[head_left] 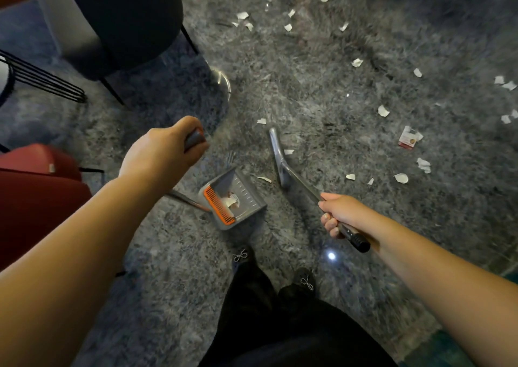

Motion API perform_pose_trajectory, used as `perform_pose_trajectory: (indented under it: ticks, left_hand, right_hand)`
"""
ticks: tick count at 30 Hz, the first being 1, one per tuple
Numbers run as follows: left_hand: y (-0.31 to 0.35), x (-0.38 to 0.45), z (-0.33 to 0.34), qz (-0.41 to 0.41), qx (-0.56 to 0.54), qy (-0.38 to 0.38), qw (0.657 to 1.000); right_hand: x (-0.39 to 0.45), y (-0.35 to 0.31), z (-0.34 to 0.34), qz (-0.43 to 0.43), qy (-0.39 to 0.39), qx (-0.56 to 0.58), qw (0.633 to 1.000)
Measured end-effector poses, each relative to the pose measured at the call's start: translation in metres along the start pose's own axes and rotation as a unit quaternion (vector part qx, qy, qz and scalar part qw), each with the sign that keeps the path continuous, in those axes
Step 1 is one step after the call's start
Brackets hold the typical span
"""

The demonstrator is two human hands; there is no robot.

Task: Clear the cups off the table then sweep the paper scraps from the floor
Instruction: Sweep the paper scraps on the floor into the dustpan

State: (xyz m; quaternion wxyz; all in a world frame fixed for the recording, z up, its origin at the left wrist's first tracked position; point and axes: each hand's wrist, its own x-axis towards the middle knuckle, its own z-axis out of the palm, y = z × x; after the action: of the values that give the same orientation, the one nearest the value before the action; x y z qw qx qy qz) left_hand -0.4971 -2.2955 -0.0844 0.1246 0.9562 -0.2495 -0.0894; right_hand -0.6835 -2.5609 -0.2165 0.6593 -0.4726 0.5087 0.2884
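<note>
Nearest the camera are the person's dark trousers and two black shoes, standing on grey mottled floor just behind the dustpan. The dustpan sits on the floor with its open mouth facing right, an orange comb strip along its rear edge and a few white scraps lying inside it. The left hand is above and left of the dustpan, fingers curled tight around the grey top of the dustpan's handle. The right hand, right of the dustpan, grips the broom's metal pole near its black end cap (the broom head rests on the floor just beyond the dustpan). Paper scraps lie scattered right of and beyond the dustpan, some touching nothing else, one a red-printed piece. Left of the dustpan is a red seat; farther off stands a dark chair.
</note>
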Motion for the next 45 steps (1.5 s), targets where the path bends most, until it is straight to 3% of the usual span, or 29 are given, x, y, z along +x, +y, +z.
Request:
perform_pose_trajectory:
  ticks: [9,21,27,38,45]
  left_hand:
    - [-0.043,0.05,-0.011,0.082,-0.036,-0.164,0.982]
    - [-0.067,0.067,-0.011,0.115,-0.039,-0.112,0.986]
    - [-0.074,0.07,-0.011,0.122,-0.028,-0.097,0.987]
    - [-0.07,0.063,-0.009,0.116,-0.016,-0.082,0.99]
    - [-0.068,0.062,-0.011,0.107,-0.02,-0.08,0.991]
  right_hand:
    - [0.04,-0.037,0.07,0.027,0.009,-0.036,0.999]
    - [0.056,-0.05,0.129,0.084,0.001,-0.053,0.995]
    - [0.038,-0.041,0.142,0.124,-0.052,0.071,0.988]
    - [0.021,-0.034,0.144,0.058,-0.003,0.005,0.998]
    - [0.029,-0.044,0.146,0.107,-0.039,0.111,0.987]
